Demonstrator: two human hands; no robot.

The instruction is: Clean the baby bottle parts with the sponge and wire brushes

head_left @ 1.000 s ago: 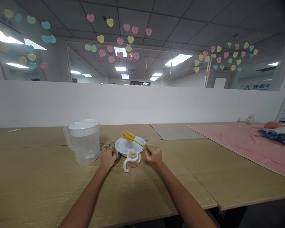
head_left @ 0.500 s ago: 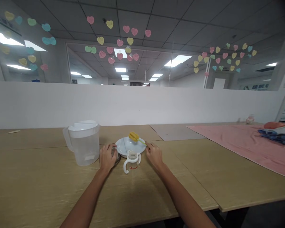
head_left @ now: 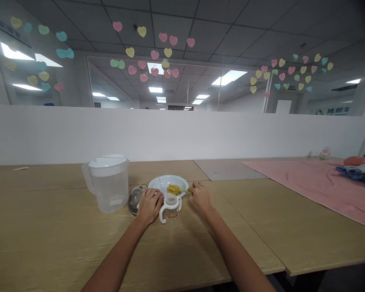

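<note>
Brush [head_left: 174,189] extends leftward from right hand [head_left: 200,196].

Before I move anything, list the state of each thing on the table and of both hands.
Pitcher: upright; contents unclear.
Bottle with white handles: upright, mouth uncovered.
White bowl: upright, brush head inside.
Yellow brush: head lowered, green handle gripped.
Pink cloth: spread out, lightly wrinkled.
Right hand: closed on the brush handle.
Left hand: fingers bent, grip unclear.
</note>
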